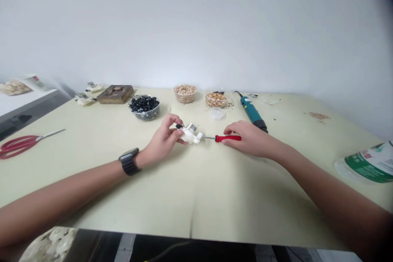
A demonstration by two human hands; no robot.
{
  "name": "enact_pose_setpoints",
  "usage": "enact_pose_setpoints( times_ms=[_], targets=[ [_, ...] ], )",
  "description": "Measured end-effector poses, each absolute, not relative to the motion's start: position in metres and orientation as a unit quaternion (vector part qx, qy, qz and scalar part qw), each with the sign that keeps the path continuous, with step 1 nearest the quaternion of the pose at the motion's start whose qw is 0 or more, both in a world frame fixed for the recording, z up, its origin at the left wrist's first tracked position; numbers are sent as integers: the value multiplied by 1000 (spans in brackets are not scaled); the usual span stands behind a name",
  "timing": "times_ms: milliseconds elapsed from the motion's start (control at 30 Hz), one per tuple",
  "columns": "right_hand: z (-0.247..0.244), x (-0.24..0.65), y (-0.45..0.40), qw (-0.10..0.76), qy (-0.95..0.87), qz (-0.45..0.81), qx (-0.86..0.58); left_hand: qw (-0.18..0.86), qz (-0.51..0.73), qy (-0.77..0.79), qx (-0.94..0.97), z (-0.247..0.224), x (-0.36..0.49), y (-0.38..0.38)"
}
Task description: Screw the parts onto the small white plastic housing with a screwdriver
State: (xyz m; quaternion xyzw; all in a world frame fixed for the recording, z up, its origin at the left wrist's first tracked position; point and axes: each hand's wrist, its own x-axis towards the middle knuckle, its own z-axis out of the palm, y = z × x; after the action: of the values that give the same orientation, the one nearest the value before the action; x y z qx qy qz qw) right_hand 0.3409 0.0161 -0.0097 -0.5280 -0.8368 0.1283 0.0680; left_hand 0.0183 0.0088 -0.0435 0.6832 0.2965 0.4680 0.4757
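Near the middle of the table, my left hand (162,141) grips a white plastic part (190,135) with a small metallic piece on top and a black piece at its left end. My right hand (251,138) is closed around the red handle of a screwdriver (227,138). The screwdriver lies roughly level, and its metal shaft points left, its tip at the right end of the white part. Whether the tip sits inside the part is too small to tell.
Behind my hands stand a bowl of black pieces (144,107), two tubs of small parts (185,94), a clear lid (217,113) and a teal power tool (252,111). Red scissors (21,145) lie left, a brown block (116,94) back left, a green-white container (370,163) right.
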Motion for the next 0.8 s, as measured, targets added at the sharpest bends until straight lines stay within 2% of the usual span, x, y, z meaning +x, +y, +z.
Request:
enact_pose_setpoints(
  times_ms=[167, 533, 800],
  targets=[
    [-20, 346, 13, 48, -849, 142, -506, 506, 459, 303, 665, -41, 10, 9],
    [-34, 345, 11, 94, -864, 139, -474, 577, 472, 357, 563, -50, 3, 1],
    [-36, 344, 9, 111, -866, 143, -467, 577, 483, 365, 548, -54, 6, 1]
  ],
)
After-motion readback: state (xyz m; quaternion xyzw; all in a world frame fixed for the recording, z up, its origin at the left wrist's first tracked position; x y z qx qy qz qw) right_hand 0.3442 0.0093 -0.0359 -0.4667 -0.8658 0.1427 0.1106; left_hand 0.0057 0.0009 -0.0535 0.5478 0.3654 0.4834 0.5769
